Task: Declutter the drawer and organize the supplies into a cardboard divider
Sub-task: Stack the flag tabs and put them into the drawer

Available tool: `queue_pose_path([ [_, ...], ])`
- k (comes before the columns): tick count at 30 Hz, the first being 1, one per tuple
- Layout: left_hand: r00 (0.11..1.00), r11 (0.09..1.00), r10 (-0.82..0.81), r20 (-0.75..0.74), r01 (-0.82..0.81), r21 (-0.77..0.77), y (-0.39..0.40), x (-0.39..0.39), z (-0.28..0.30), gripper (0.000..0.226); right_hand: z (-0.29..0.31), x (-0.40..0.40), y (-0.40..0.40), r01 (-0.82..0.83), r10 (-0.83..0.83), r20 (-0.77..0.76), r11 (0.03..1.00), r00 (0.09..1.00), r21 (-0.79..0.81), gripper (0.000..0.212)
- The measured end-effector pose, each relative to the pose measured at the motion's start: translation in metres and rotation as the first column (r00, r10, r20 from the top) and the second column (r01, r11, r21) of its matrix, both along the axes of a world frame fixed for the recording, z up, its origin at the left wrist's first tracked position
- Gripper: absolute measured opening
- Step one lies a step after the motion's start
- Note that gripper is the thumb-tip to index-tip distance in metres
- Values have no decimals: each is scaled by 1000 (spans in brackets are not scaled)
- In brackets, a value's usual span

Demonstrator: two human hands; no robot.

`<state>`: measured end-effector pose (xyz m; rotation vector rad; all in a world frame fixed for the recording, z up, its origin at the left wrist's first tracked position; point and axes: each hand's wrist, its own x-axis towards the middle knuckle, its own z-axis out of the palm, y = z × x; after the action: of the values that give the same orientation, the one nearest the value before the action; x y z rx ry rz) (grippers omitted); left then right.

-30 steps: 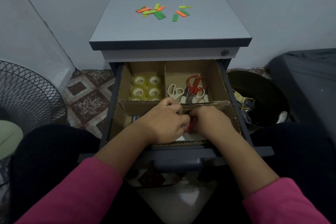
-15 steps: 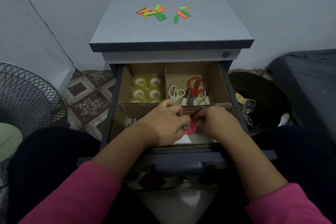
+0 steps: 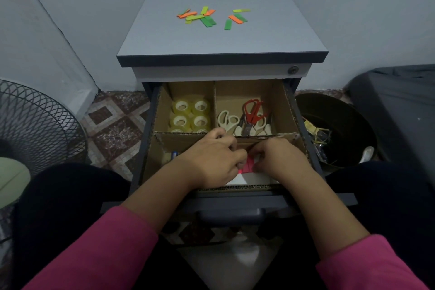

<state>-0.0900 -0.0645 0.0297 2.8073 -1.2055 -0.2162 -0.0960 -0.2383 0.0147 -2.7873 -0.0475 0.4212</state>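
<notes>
Both hands, left hand and right hand, pinch pink paper.

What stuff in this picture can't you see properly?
Head view:
- Pink paper item: mostly covered by the left hand and right hand.
- Small blue item in the near-left compartment: too small, shadowed.
- Front tape rolls: cut off by the cardboard divider wall.
- Dark bin's contents: too dim.
</notes>
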Motion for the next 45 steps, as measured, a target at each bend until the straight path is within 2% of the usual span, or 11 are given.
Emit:
queue_pose_path([
  [5,998,1000,-9,-56,7,-19,5,6,-3,24,2,1,-2,56,-53,-39,997,998,61,27],
  [8,997,999,-3,-83,-1,-40,10,10,-3,14,2,1,-4,71,-69,-42,996,997,57,28],
  [23,1000,1000,-7,6,7,13,5,7,-7,21,8,-1,-2,66,-65,-60,998,996,20,24],
  [34,1000,1000,-11,2,11,-13,6,7,-8,22,4,-3,3,80,-80,-24,997,996,1,18],
  [45,1000,1000,-15,0,15,-26,5,6,-7,22,8,-4,1,79,-79,-39,997,996,-5,23],
])
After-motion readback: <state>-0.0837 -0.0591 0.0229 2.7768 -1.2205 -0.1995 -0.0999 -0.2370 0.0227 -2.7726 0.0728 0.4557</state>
